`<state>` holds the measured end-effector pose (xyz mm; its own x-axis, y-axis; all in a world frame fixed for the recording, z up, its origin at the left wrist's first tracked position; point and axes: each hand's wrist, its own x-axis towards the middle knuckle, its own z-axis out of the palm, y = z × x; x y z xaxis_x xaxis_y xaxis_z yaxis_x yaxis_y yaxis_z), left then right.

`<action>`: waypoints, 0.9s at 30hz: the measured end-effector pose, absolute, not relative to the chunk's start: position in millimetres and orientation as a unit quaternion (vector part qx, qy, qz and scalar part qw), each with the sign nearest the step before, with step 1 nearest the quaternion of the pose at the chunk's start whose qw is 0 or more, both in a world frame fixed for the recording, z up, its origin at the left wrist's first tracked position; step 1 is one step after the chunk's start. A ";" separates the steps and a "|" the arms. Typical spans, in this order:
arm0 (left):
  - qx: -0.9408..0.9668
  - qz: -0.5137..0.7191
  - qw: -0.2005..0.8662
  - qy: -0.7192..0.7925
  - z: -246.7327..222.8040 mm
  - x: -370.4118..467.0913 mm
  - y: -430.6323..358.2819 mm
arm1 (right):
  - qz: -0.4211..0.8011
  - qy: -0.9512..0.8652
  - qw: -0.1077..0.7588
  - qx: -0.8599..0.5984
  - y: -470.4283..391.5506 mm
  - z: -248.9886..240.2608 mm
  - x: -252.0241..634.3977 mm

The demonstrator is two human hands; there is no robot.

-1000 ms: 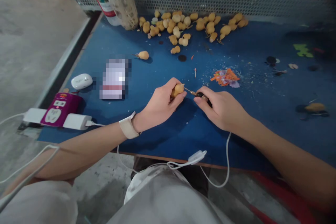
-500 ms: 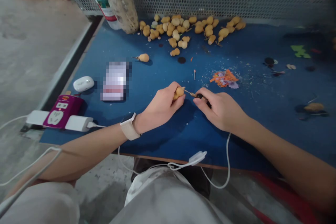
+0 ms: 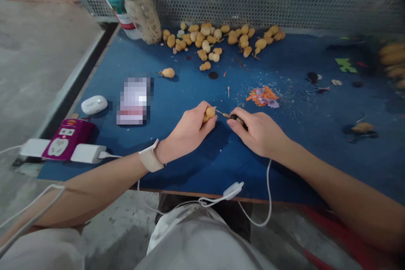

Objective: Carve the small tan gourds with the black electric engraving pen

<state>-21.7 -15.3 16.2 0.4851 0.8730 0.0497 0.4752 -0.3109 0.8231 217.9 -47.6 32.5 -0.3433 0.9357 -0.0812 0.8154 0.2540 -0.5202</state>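
Note:
Between the thumb and fingers of my left hand [image 3: 193, 128] is a small tan gourd [image 3: 209, 114], its stem end pointing right. My right hand [image 3: 261, 130] is closed around a dark-handled tool [image 3: 238, 120] with a thin metal shaft. The tool's tip lies close to the gourd's stem end; whether they touch I cannot tell. A white cable [image 3: 269, 190] hangs below my right hand. Several gourds [image 3: 206, 43] are heaped along the back of the blue table [image 3: 190, 173], and one single gourd [image 3: 168, 73] lies nearer, at the left.
Orange and purple scraps [image 3: 263, 96] lie beyond my right hand. At the left are a pixelated flat object [image 3: 134, 101], a white case [image 3: 94, 104] and a purple power adapter [image 3: 68, 139]. A bottle [image 3: 118, 6] and a jar [image 3: 144, 17] stand at the back left.
The whole view has shifted slightly, so the table items appear further left. Both hands keep their grips, with the tool still beside the gourd's stem end.

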 end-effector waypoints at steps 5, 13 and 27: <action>0.773 0.256 0.385 0.434 14.2 -21.9 -14.4 | 0.256 -0.777 0.118 -0.563 -47.4 33.2 217.9; 0.772 0.244 0.384 0.445 15.1 -20.4 -13.7 | 0.246 -0.777 0.107 -0.570 -47.9 34.2 217.4; 0.776 0.227 0.383 0.447 16.2 -18.8 -13.7 | 0.262 -0.769 0.112 -0.573 -47.8 33.1 216.7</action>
